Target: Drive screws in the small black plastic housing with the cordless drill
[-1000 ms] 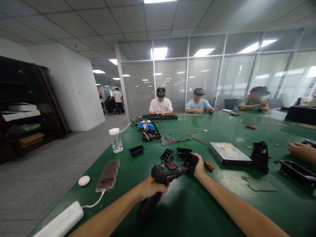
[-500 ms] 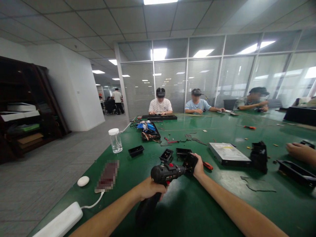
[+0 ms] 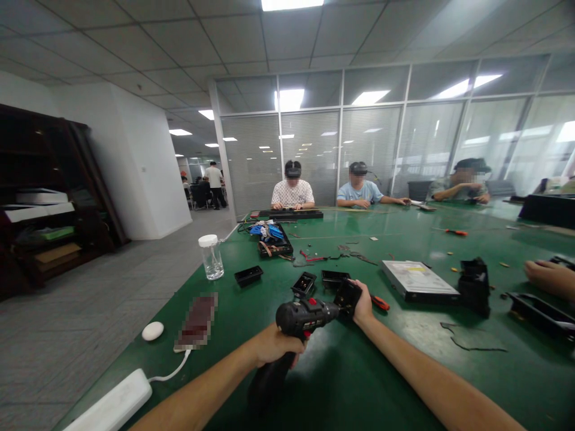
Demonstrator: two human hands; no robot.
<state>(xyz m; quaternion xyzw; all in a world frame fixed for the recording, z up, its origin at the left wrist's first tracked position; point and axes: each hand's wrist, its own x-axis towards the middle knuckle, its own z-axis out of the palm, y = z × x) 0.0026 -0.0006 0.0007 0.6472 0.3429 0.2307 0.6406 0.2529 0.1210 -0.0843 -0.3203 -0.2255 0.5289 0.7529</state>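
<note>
Green tabletop [image 3: 341, 374], drill [image 3: 305, 315] in left hand [image 3: 276, 346], tip indistinct against black housing [image 3: 347, 293]

A grey ceiling of square panels [image 3: 179, 36] stretches overhead, with a bright white rectangular light [image 3: 291, 5] set into it. Across the back runs a tall white-framed glass partition [image 3: 242, 93] with fine horizontal blinds [image 3: 309, 140] behind its lower panes; rectangles of light shine in the glass. To the left, a plain white wall [image 3: 139, 161] juts out beside a dark brown wooden cabinet [image 3: 78, 179] with open shelves. A dark grey carpeted floor [image 3: 112, 281] leads past it to a lit area with black chairs [image 3: 200, 195]. A large glossy green table [image 3: 359, 377] fills the foreground.
</note>
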